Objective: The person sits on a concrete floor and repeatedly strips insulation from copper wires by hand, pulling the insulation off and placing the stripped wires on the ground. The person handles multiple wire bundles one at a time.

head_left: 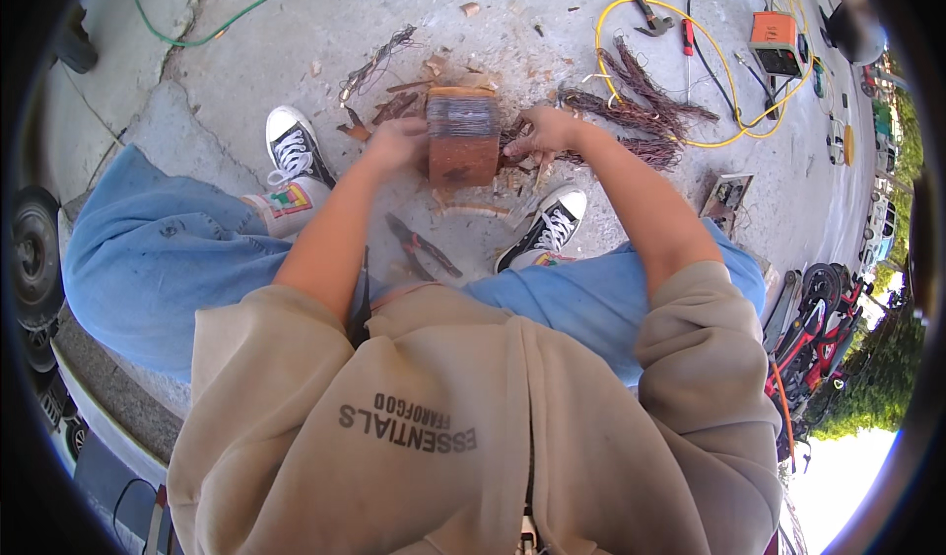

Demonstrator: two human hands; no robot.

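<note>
Between my shoes on the concrete stands a block-shaped transformer [464, 161], rusty brown in front with a grey layered band across its top and copper-coloured winding at its sides. At its left side is my left hand [397, 144], blurred, so how its fingers sit is hard to make out. My right hand [547, 131] grips the winding at the right side, thumb and fingers bent around it. Stripped paper and wood-like scraps lie around the block. A pair of pliers [422, 246] with dark red handles rests on the ground nearer my body.
Bundles of copper wire [645, 106] lie to the right, and a thinner wire bundle [379, 62] at upper left. Beyond are a hammer [645, 8], a red-handled screwdriver [688, 40], a yellow cable [724, 62] and an orange box [776, 42]. A green hose [236, 20] curves at far left.
</note>
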